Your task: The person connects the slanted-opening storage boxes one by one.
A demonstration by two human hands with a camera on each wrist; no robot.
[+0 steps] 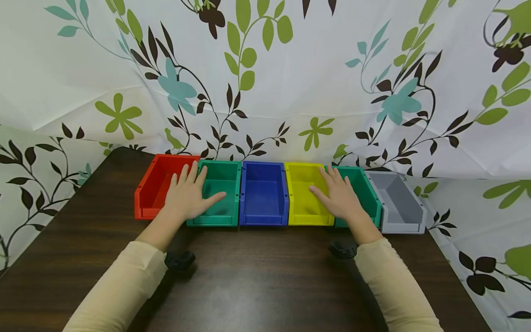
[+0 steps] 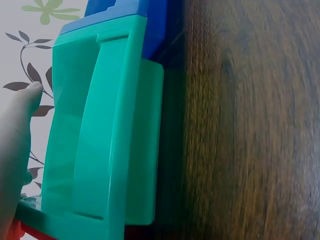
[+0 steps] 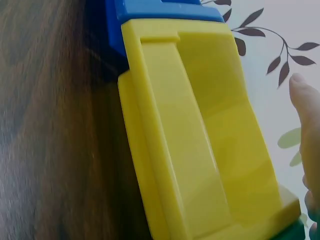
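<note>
My left hand (image 1: 185,194) is held with fingers spread over the red bin (image 1: 146,203) and the left green bin (image 1: 220,203). Its thumb (image 2: 20,107) shows beside the green bin's wall in the left wrist view. My right hand (image 1: 339,193) spreads its fingers over the yellow bin (image 1: 304,193) and the right green bin (image 1: 367,193). In the right wrist view, part of that hand appears at the right edge by the yellow bin. Neither hand holds anything. Between the hands sits a blue bin (image 1: 264,193).
A grey bin (image 1: 400,203) ends the row at the right. All the bins stand side by side along the back of a dark wooden table (image 1: 257,276). Behind them hangs a white cloth (image 1: 298,64) printed with leaves. Black straps (image 1: 179,260) are worn on the wrists.
</note>
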